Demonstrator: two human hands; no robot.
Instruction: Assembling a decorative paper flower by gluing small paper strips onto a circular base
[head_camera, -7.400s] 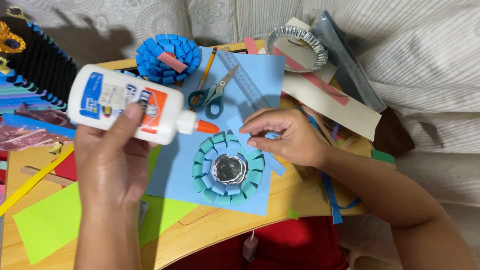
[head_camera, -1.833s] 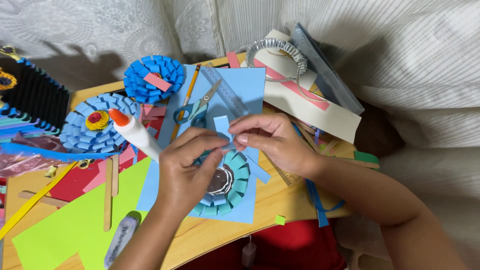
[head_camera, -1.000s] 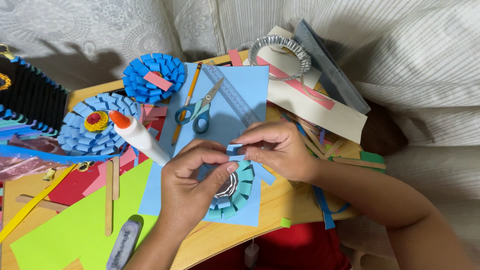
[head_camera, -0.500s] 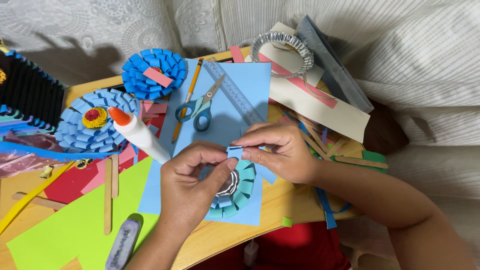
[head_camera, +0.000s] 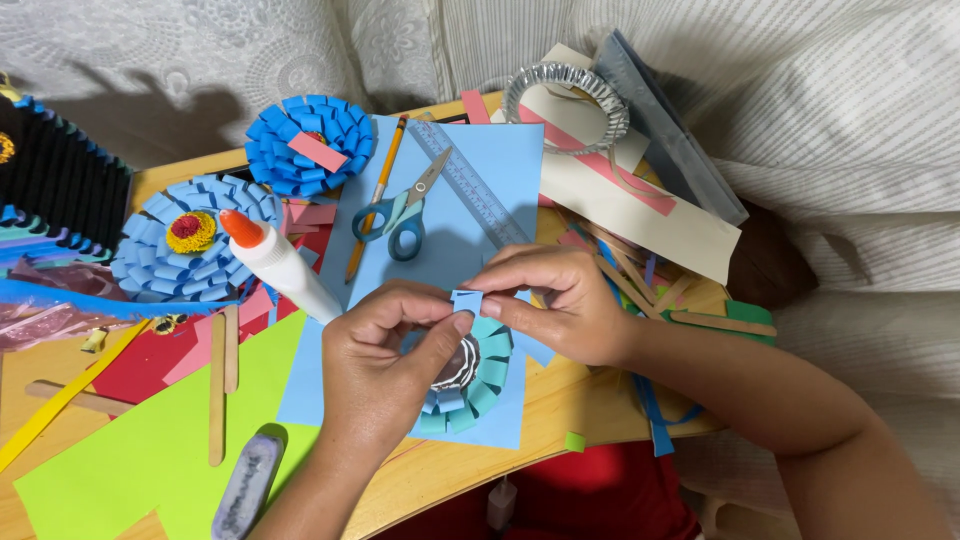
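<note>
My left hand (head_camera: 385, 365) and my right hand (head_camera: 560, 300) meet over a teal paper loop flower (head_camera: 480, 385) that lies on a light blue sheet (head_camera: 470, 215). Both pinch a small folded blue paper strip (head_camera: 466, 299) between thumb and fingers, just above the flower's silver and black middle. My left hand also keeps a white glue bottle (head_camera: 285, 270) with an orange tip, which sticks out to the upper left. Part of the flower is hidden under my left hand.
Two finished blue loop flowers (head_camera: 180, 250) (head_camera: 310, 145) lie at the left. Scissors (head_camera: 395, 215), a pencil (head_camera: 375, 195) and a ruler (head_camera: 470, 185) rest on the blue sheet. A foil dish (head_camera: 565, 95), wooden sticks (head_camera: 217, 390), green paper (head_camera: 150, 440) and a glue stick (head_camera: 245, 485) lie around.
The glue bottle came down from in front of me and now points up-left from my left hand. Both hands closed together on the small blue strip over the teal flower.
</note>
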